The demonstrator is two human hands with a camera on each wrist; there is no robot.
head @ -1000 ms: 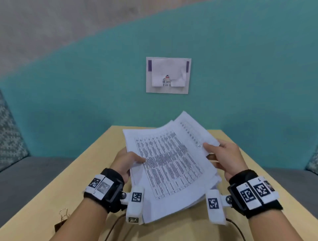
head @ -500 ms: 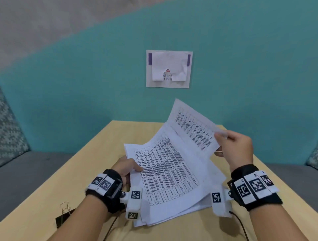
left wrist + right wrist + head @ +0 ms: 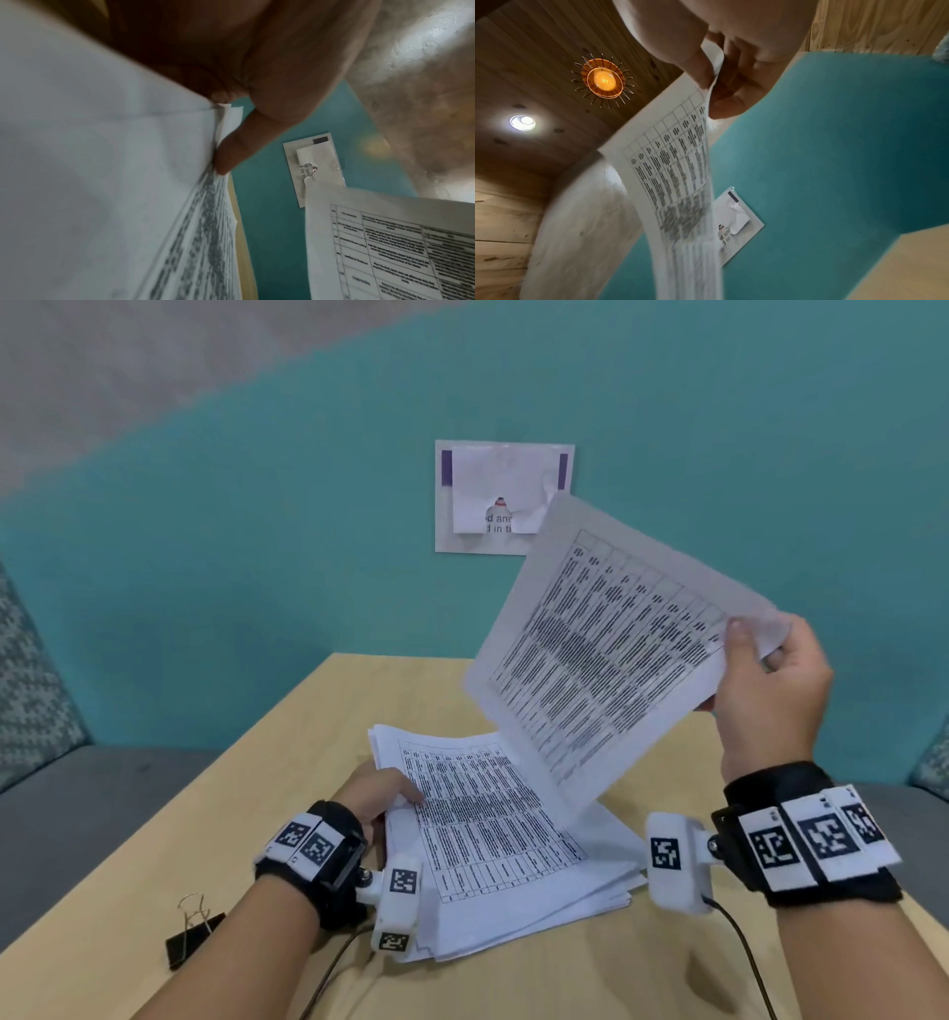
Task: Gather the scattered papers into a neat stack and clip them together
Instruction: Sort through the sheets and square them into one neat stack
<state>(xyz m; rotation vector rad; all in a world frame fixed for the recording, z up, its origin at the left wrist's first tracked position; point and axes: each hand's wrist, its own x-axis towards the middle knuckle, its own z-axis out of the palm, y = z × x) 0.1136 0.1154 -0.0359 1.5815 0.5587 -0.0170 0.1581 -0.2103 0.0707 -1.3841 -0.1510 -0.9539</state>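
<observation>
Papers [image 3: 493,834] lie in a loose pile at the lower centre of the head view, on the wooden table [image 3: 287,762], their edges fanned and not yet squared. The left hand [image 3: 369,793] grips the pile's left edge, thumb on the printed top page and fingers curled underneath; the left wrist view shows the thumb [image 3: 231,154] pressing against the sheet edges. One sheet [image 3: 611,649] is lifted clear, tilted up in the right half of the frame, its lower corner near the pile. The right hand [image 3: 765,690] pinches that sheet's right edge between thumb and fingers, as the right wrist view confirms.

Most sheets appear gathered, so the collecting looks nearly done. What seems left is laying this sheet with the rest, tapping the edges even, and clipping. The binder clip [image 3: 192,937] sits untouched at the lower left of the frame, well apart from the pile. A notice [image 3: 503,495] hangs on the teal wall behind.
</observation>
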